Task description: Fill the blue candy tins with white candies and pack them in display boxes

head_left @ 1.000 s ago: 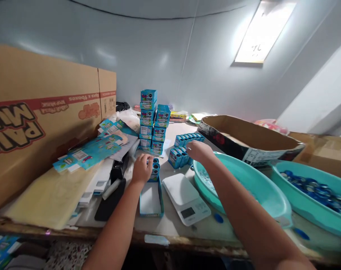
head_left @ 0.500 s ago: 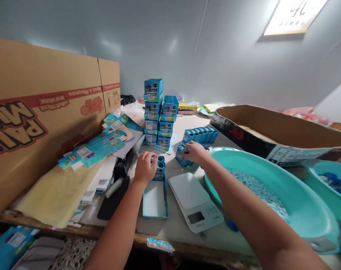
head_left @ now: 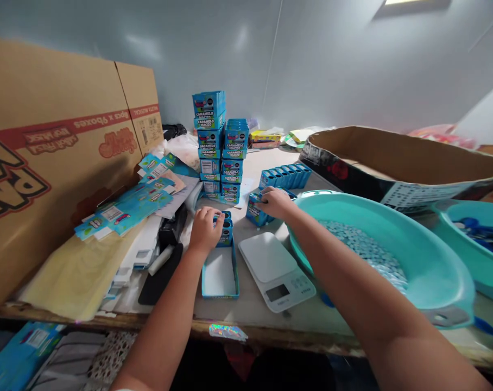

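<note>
My left hand (head_left: 206, 231) is curled at the left side of the small blue candy boxes (head_left: 226, 239) with dark round spots on top. They stand at the far end of a shallow blue display tray (head_left: 220, 296), whose white floor is bare at the near end. To the right, my right hand (head_left: 278, 203) has its fingers closed on a small blue candy box (head_left: 254, 210), one of a short row partly hidden behind the hand. Just beyond it is a longer row of such boxes (head_left: 285, 177). Between my forearms lies a white kitchen scale (head_left: 266, 258).
Behind are stacked blue display boxes (head_left: 209, 138). A turquoise tub (head_left: 434, 260) of small pale pieces stands right, near another tub (head_left: 446, 217) and an open carton (head_left: 352, 157). Flat blue cartons (head_left: 128, 209), a black tape dispenser (head_left: 171, 231) and a big cardboard box (head_left: 67, 108) fill the left.
The view has tilted down slightly, so things sit higher in the picture. Both hands stay at the same boxes, with little visible movement relative to the table.
</note>
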Available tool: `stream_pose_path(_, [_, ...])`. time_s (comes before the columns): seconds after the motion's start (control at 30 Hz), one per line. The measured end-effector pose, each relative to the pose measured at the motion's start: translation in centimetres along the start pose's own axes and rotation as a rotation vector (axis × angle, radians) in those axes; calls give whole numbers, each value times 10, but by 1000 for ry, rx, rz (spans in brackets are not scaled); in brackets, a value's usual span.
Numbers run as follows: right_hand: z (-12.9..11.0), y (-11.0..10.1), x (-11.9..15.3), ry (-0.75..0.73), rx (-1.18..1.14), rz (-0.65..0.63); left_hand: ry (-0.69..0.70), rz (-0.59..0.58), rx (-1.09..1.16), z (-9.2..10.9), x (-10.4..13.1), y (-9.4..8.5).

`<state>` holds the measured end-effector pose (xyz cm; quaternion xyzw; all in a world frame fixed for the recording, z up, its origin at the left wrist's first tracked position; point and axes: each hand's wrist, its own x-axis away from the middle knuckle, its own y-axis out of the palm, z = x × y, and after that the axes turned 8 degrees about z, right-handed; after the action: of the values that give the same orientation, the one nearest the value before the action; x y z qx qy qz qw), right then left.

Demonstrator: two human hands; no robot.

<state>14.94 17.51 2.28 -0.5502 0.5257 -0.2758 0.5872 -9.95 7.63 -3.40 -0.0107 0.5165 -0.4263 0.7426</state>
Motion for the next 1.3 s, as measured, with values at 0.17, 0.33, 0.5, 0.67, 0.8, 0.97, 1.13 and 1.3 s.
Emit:
stream_pose_path(0.17, [3, -10, -4, 121, -319, 14, 3, 14, -13, -1, -1, 0])
stream_pose_path(0.33, [7, -26, 3, 219, -603, 3, 6, 3, -22, 1, -1, 0])
stream_pose_path(0.5, [4, -43, 9, 251, -852, -254, 20, -6, -20, 3, 0, -1])
stream_pose_path(0.67, [-2, -44, 8, 151, -801, -471, 33, -13, -25, 2, 1, 0])
stream_pose_path(0.8, [-1, -43, 7, 132, -736, -515, 36, -19, -31, 1, 1, 0])
stream_pose_path(0.97, [1, -50, 8, 58, -772, -602, 47, -27, -41, 0, 1, 0])
stream_pose_path(1.13, [-5, -66, 12, -47, -706, -700, 55, -34, -50, 0, 1, 1])
stream_pose_path(1.3, [-10, -76, 15, -115, -569, -650, 57, -33, -55, 1, 1, 2])
